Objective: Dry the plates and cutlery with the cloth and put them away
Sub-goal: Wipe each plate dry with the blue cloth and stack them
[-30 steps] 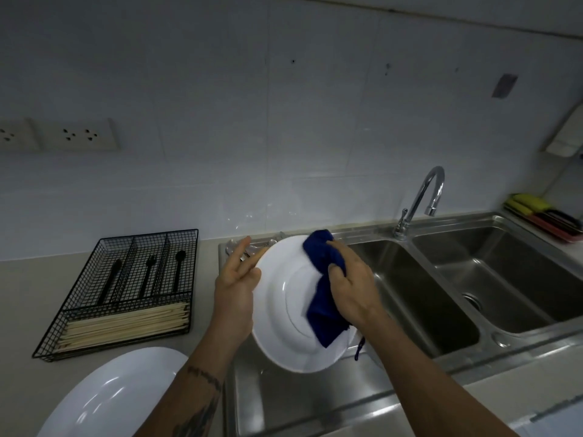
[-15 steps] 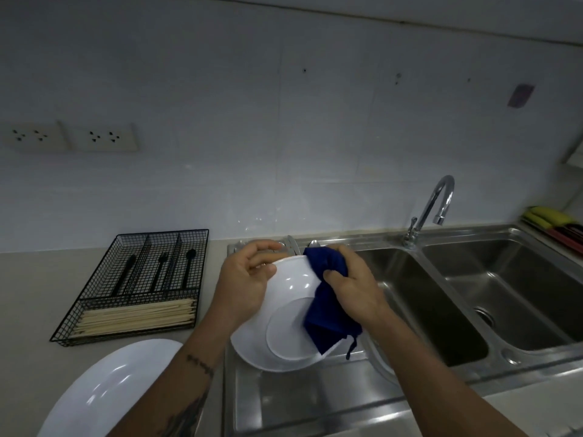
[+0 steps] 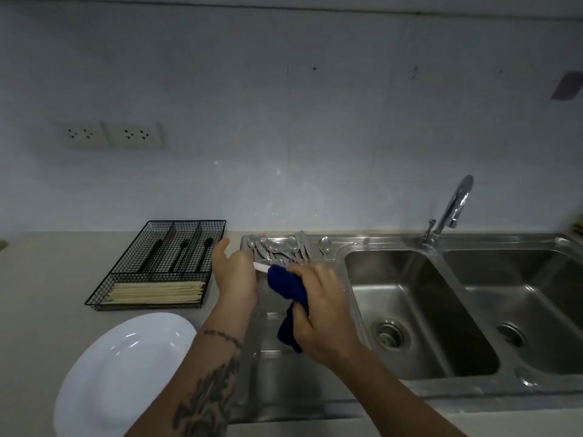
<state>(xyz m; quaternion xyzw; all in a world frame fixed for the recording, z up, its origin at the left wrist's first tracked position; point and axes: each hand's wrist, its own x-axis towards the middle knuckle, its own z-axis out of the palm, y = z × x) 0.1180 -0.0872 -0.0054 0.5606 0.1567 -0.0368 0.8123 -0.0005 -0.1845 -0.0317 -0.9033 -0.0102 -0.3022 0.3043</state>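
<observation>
We pinch the plate (image 3: pixel 261 267) edge-on in our left hand (image 3: pixel 235 275); our right hand (image 3: pixel 318 305) grips the cloth (image 3: pixel 288 288). Wet china could slip onto the cutlery (image 3: pixel 280 247) beyond.

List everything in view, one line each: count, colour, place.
plate in hand: one, white, nearly edge-on between the hands, mostly hidden
cloth: one, dark blue, against that plate
plate on counter: one, white, bottom left
cutlery tray: one, black wire, on the counter left of the sink
black utensils: three, in the tray's rear compartments
chopsticks: a pale bundle, tray's front compartment
cutlery: silver pile, count unclear, on the drainboard
sink: double, steel
tap: one, chrome
sockets: two, white, wall
left hand: holds the plate
right hand: grips the cloth
</observation>
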